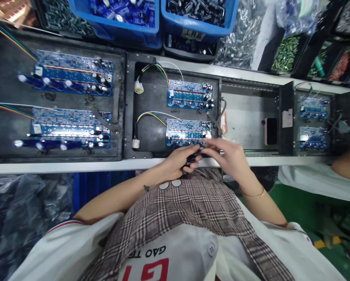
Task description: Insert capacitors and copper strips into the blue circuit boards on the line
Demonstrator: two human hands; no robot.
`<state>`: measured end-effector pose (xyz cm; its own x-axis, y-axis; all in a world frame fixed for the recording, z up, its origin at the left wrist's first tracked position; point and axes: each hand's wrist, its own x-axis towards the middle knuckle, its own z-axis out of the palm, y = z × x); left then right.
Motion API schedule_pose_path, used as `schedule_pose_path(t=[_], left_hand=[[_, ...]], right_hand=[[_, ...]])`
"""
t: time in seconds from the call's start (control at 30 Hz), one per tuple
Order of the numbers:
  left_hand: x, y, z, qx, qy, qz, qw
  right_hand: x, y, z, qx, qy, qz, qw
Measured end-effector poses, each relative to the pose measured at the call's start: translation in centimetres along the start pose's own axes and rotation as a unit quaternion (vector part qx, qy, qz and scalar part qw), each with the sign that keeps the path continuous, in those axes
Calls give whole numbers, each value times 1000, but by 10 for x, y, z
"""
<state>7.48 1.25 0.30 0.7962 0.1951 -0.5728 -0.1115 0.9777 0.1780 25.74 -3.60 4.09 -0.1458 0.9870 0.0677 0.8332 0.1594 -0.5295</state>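
Note:
My left hand (179, 159) is curled around several black cylindrical capacitors (191, 159), just in front of the tray's near edge. My right hand (232, 156) meets its thumb tip, fingers pinched on a small dark capacitor that is mostly hidden. Right behind both hands lies the nearer blue circuit board (188, 132), with a few black capacitors at its right end. Another blue board (189, 93) lies beyond it in the same black tray (148, 150). Coloured wires with white connectors (136, 143) run from both boards' left ends.
At left, another black tray (5, 86) holds two boards with large blue capacitors (68, 145). Blue bins (125, 33) of capacitors stand behind. To the right are a small white-edged box (270, 131), a further tray with boards (313, 137), and another person's arm (349, 164).

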Motion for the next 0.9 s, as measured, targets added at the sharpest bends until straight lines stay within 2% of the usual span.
schedule_pose_path(t=[0.1,0.23,0.47,0.6,0.73,0.83,0.9], left_hand=[[0,-1,2,1,-17,-37,999],[2,0,3,21,-1,-81,996],[2,1,5,69,5,-115,991],[3,-2,2,104,-21,-91,990],[3,-7,-1,151,-43,-54,986],[-2,-5,2,182,-31,-44,982],[-6,4,5,239,-1,-12,971]], right_hand=[[-9,-2,-1,-33,-1,24,999],[-15,15,5,-79,-12,55,995],[-13,21,11,-69,-26,73,995],[-13,23,17,-89,-30,78,993],[-17,24,13,-22,-1,84,996],[-19,18,5,27,6,93,995],[-19,14,3,43,-4,90,995]])
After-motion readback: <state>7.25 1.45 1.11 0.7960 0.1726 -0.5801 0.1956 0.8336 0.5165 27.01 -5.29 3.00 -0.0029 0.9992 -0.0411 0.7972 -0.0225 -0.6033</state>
